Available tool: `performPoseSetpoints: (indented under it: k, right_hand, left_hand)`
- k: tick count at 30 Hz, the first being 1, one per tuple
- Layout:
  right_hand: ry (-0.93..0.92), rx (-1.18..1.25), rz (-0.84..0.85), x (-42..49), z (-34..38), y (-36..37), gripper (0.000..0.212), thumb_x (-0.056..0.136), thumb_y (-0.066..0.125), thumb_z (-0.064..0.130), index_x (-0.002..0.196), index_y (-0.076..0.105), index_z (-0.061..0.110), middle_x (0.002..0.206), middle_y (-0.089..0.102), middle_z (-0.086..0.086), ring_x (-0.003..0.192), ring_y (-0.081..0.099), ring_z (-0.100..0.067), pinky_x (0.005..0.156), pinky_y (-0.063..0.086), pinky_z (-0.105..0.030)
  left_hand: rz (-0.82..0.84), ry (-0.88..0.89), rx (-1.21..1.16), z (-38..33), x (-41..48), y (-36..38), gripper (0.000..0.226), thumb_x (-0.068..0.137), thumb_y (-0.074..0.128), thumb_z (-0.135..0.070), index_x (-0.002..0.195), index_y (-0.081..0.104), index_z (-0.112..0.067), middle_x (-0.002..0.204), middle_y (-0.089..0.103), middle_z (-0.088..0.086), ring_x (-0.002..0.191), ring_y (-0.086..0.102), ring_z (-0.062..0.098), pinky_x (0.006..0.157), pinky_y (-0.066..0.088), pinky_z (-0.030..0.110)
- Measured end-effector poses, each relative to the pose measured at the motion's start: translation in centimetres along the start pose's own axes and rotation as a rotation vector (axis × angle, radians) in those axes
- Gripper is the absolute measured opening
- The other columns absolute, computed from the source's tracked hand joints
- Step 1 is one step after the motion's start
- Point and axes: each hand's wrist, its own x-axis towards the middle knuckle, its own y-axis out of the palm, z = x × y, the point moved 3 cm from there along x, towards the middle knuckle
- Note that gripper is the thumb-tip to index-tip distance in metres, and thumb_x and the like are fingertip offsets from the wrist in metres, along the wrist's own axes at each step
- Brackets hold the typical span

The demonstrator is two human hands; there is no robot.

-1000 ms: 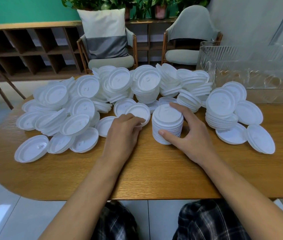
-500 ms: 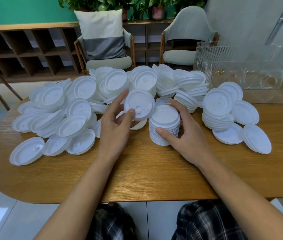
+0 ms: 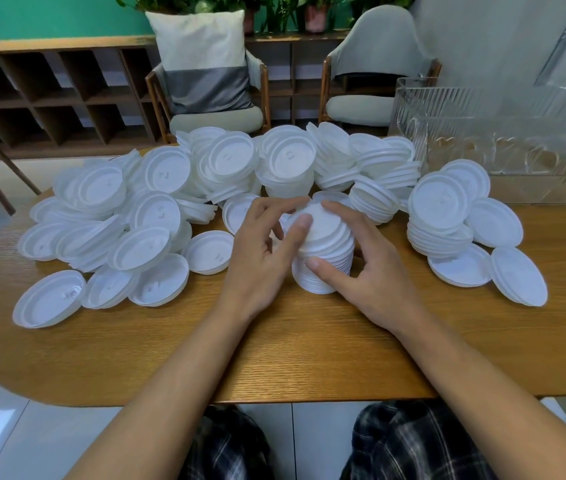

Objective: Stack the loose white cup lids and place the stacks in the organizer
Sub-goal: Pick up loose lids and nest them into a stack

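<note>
A stack of white cup lids (image 3: 326, 268) stands on the wooden table (image 3: 274, 355) in front of me. Its top lid (image 3: 326, 226) sits slightly tilted. My left hand (image 3: 261, 258) holds that top lid, thumb on its upper face and fingers curled over its far left rim. My right hand (image 3: 368, 268) grips the stack from the right, thumb against its front side and fingers over the far rim. A heap of loose white lids (image 3: 177, 202) spreads across the table's left and back. The clear ribbed organizer (image 3: 496, 147) stands at the back right.
A shorter lid stack (image 3: 439, 216) and a few single lids (image 3: 517, 275) lie to the right. Two chairs (image 3: 371, 71) and a low shelf unit (image 3: 49, 95) stand behind the table. Bare wood runs along the near edge.
My left hand picked a loose lid off the table, lifted it and brought it right onto the top of the stack. My right hand stayed on the stack.
</note>
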Motion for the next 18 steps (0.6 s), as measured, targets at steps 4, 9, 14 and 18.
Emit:
performPoseSetpoints:
  k: [4,9,14,18]
  right_hand:
    - [-0.005,0.035,0.003,-0.05,0.2,-0.09,0.076,0.088,0.078,0.044,0.154,0.043,0.031,0.148,0.053,0.015,0.138,0.049,-0.001,0.112,0.047,-0.034]
    - [0.012,0.07,0.031,-0.17,0.29,-0.02,0.085,0.087,0.082,0.043,0.158,0.036,0.035,0.152,0.049,0.019,0.142,0.046,-0.001,0.113,0.048,-0.038]
    - [0.012,0.06,0.018,-0.21,0.4,-0.02,0.075,0.085,0.08,0.049,0.15,0.047,0.033,0.144,0.055,0.018,0.136,0.052,-0.004,0.107,0.051,-0.038]
    - [0.009,0.068,0.014,-0.16,0.19,0.03,0.078,0.084,0.084,0.036,0.152,0.047,0.03,0.145,0.055,0.016,0.137,0.052,-0.003,0.108,0.051,-0.037]
  left_hand:
    - [-0.045,0.017,0.047,-0.23,-0.35,-0.05,0.068,0.077,0.078,-0.059,0.137,0.061,-0.034,0.119,0.061,-0.014,0.108,0.061,0.011,0.082,0.045,0.015]
    - [0.053,0.023,-0.117,-0.65,-0.43,-0.42,0.069,0.084,0.07,-0.02,0.149,0.046,-0.024,0.13,0.069,-0.014,0.129,0.059,0.009,0.099,0.047,0.03]
    - [0.125,0.019,-0.117,-0.68,-0.52,-0.09,0.069,0.088,0.066,-0.036,0.152,0.042,-0.026,0.144,0.061,-0.014,0.14,0.05,0.004,0.106,0.042,0.031]
    - [0.001,0.006,-0.05,-0.73,-0.67,-0.07,0.085,0.077,0.089,-0.044,0.149,0.046,-0.033,0.13,0.06,-0.012,0.128,0.057,0.011,0.102,0.051,0.036]
